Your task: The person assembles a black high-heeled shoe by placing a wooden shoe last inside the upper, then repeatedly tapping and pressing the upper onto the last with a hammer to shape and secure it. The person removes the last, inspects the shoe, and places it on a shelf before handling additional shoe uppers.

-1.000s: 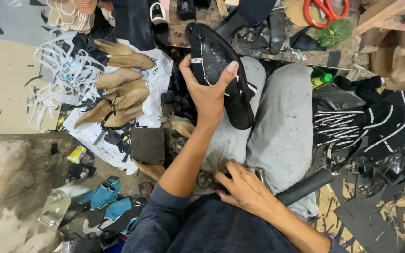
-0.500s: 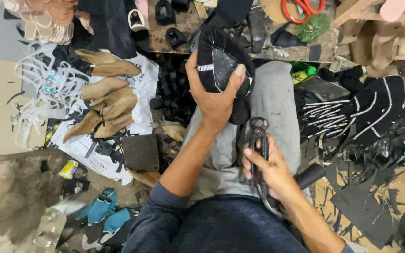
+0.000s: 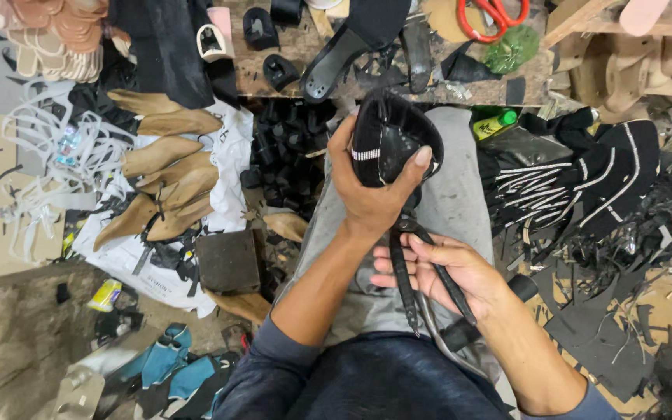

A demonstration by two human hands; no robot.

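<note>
head view, looking down at a seated person's lap, grey trousers (image 3: pixel 460 194), dark blue sleeves.

left hand (image 3: pixel 371 187): raised over the knees, closed around a black shoe upper on a last (image 3: pixel 386 136). thumb lies across the right side of the piece, fingers wrap the left side. a narrow band of white studs crosses the black material near the fingers. the shoe is held up off the lap, just in front of the workbench edge.

right hand (image 3: pixel 449 272): lower, over the lap, fingers curled around the two handles of black pincers (image 3: pixel 421 268). the handles are spread apart in the palm; the head of the tool points up, just under the left wrist. whether the tool head touches the shoe cannot be told, the left hand covers it.

surroundings: wooden workbench (image 3: pixel 297 47) at the top with black sole pieces, red-handled scissors (image 3: pixel 491 15), a green mesh ball (image 3: pixel 511 50). a small green bottle (image 3: pixel 495 124) lies just right of the knee. left of the legs, tan wooden shoe lasts (image 3: pixel 161 179) are piled on white sheets, white strap pieces (image 3: pixel 48 171) beyond them. a dark square block (image 3: pixel 227 260) sits beside the left leg. to the right, black straps with white stud lines (image 3: pixel 585 179) and black offcuts cover the floor. blue shoe parts (image 3: pixel 169 365) lie bottom left.
</note>
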